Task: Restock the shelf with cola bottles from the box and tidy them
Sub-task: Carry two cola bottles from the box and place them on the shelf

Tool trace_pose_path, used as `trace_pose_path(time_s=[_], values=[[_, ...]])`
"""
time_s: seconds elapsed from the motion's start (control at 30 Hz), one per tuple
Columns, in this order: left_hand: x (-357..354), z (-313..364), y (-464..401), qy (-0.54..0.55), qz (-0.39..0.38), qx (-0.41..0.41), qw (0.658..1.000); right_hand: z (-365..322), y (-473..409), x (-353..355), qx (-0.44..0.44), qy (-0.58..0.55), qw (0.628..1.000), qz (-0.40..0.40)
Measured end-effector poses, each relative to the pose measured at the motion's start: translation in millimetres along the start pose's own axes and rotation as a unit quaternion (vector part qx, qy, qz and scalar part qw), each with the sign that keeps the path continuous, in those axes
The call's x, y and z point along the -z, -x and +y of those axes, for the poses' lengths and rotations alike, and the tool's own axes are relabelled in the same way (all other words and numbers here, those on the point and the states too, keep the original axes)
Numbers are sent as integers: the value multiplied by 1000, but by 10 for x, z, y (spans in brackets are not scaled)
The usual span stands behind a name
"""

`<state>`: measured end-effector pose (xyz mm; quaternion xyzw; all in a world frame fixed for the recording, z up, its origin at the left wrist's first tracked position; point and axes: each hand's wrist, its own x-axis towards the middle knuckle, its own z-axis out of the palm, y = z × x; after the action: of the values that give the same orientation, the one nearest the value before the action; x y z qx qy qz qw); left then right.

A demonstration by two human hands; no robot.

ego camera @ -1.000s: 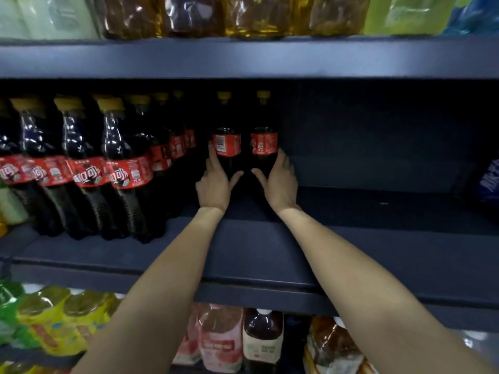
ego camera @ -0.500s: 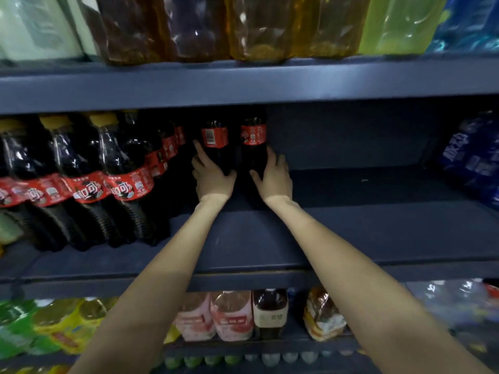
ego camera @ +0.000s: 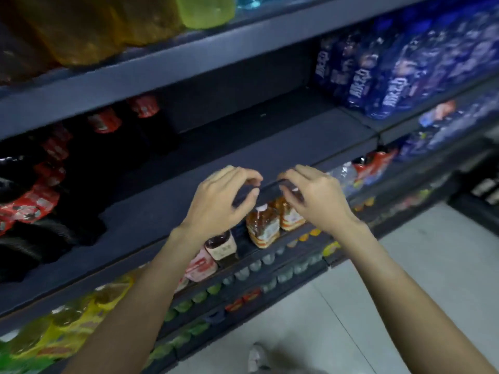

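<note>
Dark grey store shelf tilted across the frame, its middle board bare at centre and right. Cola bottles packed at left of that board, dark with red labels, two more standing deeper at upper centre-left; label writing too blurred to read. Blue-wrapped bottle packs at upper right, white lettering on them smeared, unreadable. Yellow and green bottles on the top board at upper left. Amber bottles with orange-and-white labels on the lower board at centre, beside a dark bottle with a pale label and pink-labelled bottles; no text legible. Yellow-green packs at lower left. Pale tiled floor at lower right.

Left hand at frame centre, in front of the shelf edge, fingers loosely curled, grasping nothing. Right hand just beside it, likewise loosely curled and empty. Both well apart from the cola bottles.
</note>
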<state>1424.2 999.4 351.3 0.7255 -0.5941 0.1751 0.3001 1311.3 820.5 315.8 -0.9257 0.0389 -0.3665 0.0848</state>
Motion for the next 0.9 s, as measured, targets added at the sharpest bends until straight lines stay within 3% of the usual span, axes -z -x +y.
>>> trace_pose_path(time_s=[0.1,0.23,0.37,0.53,0.7,0.9], values=[[-620,510,-103,42,-84,13,995,449,774,386,-95,-3,995,-38],[-1680,1278,-180,133,-196,119,964,1061,1932,912,-253,-3,962,-101],[-2665,2177,-286,227,-257,190,920,1567,3023,1585,-438,1,883,-170],[-3810,3252,-502,277,-408,259,830,2097,4181,2444,-607,-13,777,-167],[-4903,4208,-878,159,-595,193,764,2683,5130,3222,-687,-43,705,-170],[-6085,5754,-1436,265,-568,104,772,3663,6246,4162,-741,-40,637,-210]])
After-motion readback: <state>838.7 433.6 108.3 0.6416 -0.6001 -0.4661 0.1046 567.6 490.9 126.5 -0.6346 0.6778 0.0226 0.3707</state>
